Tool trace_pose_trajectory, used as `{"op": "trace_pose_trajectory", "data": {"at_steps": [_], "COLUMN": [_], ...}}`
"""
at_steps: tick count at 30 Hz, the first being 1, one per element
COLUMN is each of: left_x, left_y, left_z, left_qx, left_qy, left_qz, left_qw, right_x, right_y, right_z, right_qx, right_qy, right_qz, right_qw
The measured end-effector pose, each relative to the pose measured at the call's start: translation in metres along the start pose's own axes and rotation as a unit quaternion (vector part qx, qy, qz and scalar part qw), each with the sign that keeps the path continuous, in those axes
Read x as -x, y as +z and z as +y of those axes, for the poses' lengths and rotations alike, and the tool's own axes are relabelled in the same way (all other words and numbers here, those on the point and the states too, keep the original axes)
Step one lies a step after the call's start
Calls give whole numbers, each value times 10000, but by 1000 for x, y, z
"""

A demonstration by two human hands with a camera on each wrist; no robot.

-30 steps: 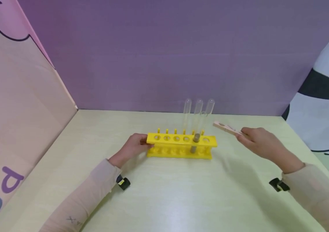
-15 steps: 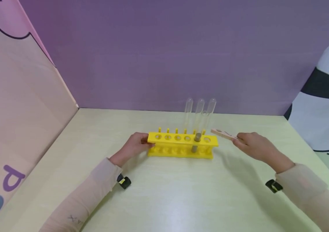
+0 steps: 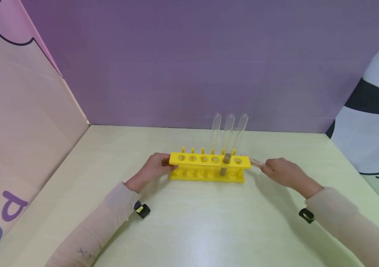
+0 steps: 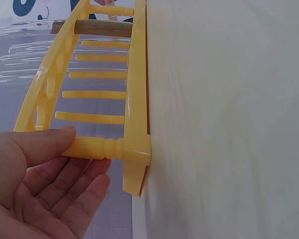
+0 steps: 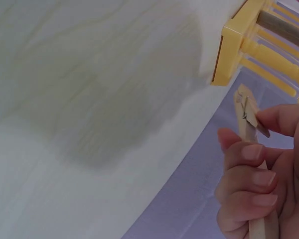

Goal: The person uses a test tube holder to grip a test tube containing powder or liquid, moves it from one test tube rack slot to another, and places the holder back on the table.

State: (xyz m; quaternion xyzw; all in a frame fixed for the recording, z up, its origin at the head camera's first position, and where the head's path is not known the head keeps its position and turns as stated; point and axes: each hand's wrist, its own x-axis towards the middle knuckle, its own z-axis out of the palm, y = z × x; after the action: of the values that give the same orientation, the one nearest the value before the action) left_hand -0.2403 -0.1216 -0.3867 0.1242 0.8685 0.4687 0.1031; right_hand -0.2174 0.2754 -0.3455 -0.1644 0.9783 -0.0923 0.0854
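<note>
My left hand [image 3: 154,166] pinches the left end post of a yellow test tube rack [image 4: 134,89] between thumb and fingers. My right hand [image 3: 283,171] grips a wooden test tube holder [image 5: 246,114], with the thumb on its short arm. In the head view the holder's tip passes behind the rack's right end and is partly hidden. One clear test tube [image 3: 227,158] stands upright in the rack, its lower part filled with something grey-brown. Behind it, three clear test tubes [image 3: 217,124] stand upside down on the rack's pegs.
The rack stands on a pale wood-look table [image 3: 189,218]. A purple panel [image 3: 189,66] rises behind the table's back edge, with printed panels [image 3: 26,104] on the left and right. Each forearm wears a small black camera [image 3: 142,210] near the wrist.
My right hand has moved left and lower, bringing the test tube holder from beside the tubes to behind the rack's right end. My left hand and the rack keep their places.
</note>
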Motion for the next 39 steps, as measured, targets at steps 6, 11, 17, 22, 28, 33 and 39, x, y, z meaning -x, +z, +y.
{"op": "trace_pose_trajectory", "data": {"at_steps": [6, 11, 17, 22, 28, 33, 39], "left_x": [0, 0, 0, 1, 0, -1, -1], "left_y": [0, 1, 1, 1, 1, 1, 2], "left_z": [0, -1, 0, 1, -1, -3, -3], "left_qx": [-25, 2, -39, -26, 8, 21, 6], "left_qy": [41, 47, -41, -81, -46, -5, -108], "left_qz": [1, 12, 43, 49, 35, 24, 12], "left_qw": [10000, 10000, 10000, 10000, 10000, 10000, 9999], "right_x": [-5, -4, -6, -8, -10, -9, -10], "right_y": [6, 8, 12, 16, 19, 19, 22], "right_z": [0, 1, 0, -1, -4, -11, -18], "right_qx": [189, 444, 488, 449, 541, 635, 567], "right_qy": [150, 145, 270, 299, 339, 436, 454], "right_qz": [-125, -48, -286, -482, -619, -737, -850], "right_qw": [9996, 9989, 9980, 9974, 9960, 9943, 9937]}}
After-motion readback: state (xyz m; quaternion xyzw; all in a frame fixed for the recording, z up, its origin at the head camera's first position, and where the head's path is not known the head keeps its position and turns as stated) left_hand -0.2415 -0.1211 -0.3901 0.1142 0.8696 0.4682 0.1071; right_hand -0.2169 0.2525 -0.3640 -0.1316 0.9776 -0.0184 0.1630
